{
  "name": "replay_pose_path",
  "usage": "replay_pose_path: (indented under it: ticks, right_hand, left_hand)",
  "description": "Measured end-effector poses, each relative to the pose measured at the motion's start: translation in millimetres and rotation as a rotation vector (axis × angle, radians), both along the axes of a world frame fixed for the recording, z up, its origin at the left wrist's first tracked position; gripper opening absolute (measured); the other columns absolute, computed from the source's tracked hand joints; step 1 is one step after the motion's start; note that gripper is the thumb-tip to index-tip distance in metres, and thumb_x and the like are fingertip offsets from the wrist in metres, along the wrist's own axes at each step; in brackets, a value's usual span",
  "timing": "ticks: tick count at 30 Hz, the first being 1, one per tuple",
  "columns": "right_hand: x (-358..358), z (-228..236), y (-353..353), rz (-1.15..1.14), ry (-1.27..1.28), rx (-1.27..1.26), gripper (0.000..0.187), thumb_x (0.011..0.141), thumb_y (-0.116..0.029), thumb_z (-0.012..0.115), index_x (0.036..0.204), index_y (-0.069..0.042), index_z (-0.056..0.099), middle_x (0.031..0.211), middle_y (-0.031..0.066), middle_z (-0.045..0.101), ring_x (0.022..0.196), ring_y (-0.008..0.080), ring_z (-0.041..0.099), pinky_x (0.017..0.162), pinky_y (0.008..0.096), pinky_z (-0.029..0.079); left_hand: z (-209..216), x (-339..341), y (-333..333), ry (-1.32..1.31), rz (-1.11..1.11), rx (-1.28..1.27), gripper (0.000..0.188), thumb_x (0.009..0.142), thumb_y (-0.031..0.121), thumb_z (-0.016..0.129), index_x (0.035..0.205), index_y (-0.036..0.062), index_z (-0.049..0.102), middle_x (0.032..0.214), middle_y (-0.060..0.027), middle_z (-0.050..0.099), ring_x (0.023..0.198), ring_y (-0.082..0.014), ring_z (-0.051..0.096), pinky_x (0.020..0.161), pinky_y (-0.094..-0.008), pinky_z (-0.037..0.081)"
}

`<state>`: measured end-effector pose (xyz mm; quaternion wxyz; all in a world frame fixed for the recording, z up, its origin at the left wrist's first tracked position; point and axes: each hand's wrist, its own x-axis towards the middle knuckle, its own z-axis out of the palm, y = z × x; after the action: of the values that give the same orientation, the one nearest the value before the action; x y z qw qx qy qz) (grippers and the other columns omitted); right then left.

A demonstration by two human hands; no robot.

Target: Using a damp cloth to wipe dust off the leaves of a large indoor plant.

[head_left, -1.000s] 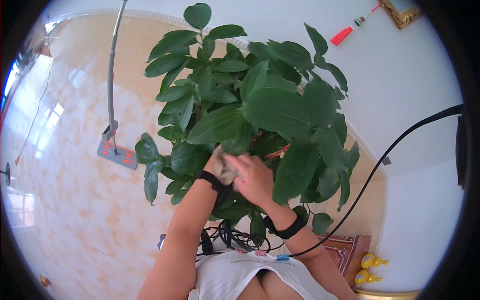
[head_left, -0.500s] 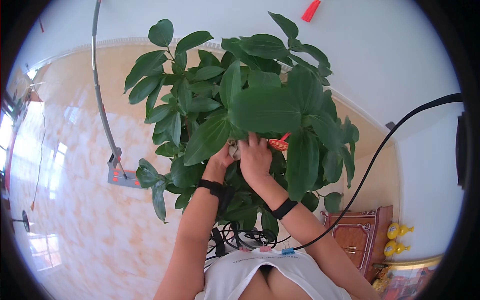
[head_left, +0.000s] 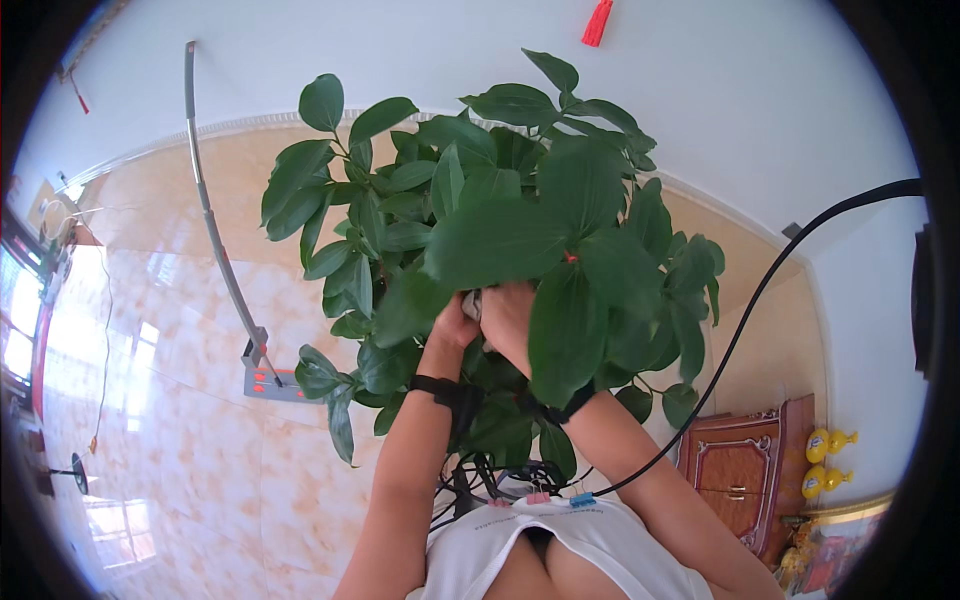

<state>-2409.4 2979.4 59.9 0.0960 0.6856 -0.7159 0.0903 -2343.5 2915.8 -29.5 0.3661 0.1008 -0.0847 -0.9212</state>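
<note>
A tall, bushy potted plant (head_left: 490, 240) with broad, glossy dark green leaves fills the middle of the head view. Both my arms reach into its foliage. My left hand (head_left: 456, 325) is closed on a crumpled greyish cloth (head_left: 471, 305), of which only a small part shows between the hands. Right beside it, my right hand (head_left: 508, 310) sits against the cloth. A big leaf (head_left: 500, 240) covers the right hand's fingers, so I cannot see their grip. Dark bands circle both wrists. The pot is hidden beneath the leaves.
A grey pole with a flat head, like a mop (head_left: 282, 386), stands at the left on the shiny tiled floor (head_left: 200, 400). A black cable (head_left: 720, 360) arcs across the right side. A carved wooden cabinet (head_left: 735, 470) and yellow gourd-shaped ornaments (head_left: 818, 462) are at the lower right.
The large front leaves have shifted left and down, now hiding my right hand's fingers and the red tag seen before. My right hand has gone deeper under the leaves. The view has tilted slightly.
</note>
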Motion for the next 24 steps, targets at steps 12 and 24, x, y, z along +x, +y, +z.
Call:
replay_pose_path:
  ticks: [12, 24]
  right_hand:
    - [2.2, -9.5, 5.9, -0.092, -0.155, -0.011, 0.023, 0.07, -0.01, 0.046, 0.09, 0.0, 0.054, 0.089, 0.019, 0.054, 0.077, 0.0331, 0.055, 0.061, 0.0402, 0.044]
    - [-6.1, 37.3, 50.8, 0.256, -0.423, 0.748, 0.039, 0.058, -0.009, 0.058, 0.097, -0.011, 0.058, 0.09, 0.0093, 0.053, 0.085, 0.0255, 0.051, 0.074, 0.0315, 0.041]
  left_hand:
    - [-3.3, 2.7, 2.0, -0.061, 0.006, 0.06, 0.041, 0.085, 0.031, 0.038, 0.114, 0.0023, 0.041, 0.116, -0.011, 0.044, 0.104, -0.0235, 0.044, 0.09, -0.0345, 0.034]
    - [-19.0, 26.5, 7.6, -0.448, 0.554, -0.136, 0.032, 0.085, 0.022, 0.04, 0.111, 0.0036, 0.043, 0.112, -0.0092, 0.047, 0.1, -0.0208, 0.046, 0.086, -0.0322, 0.036]
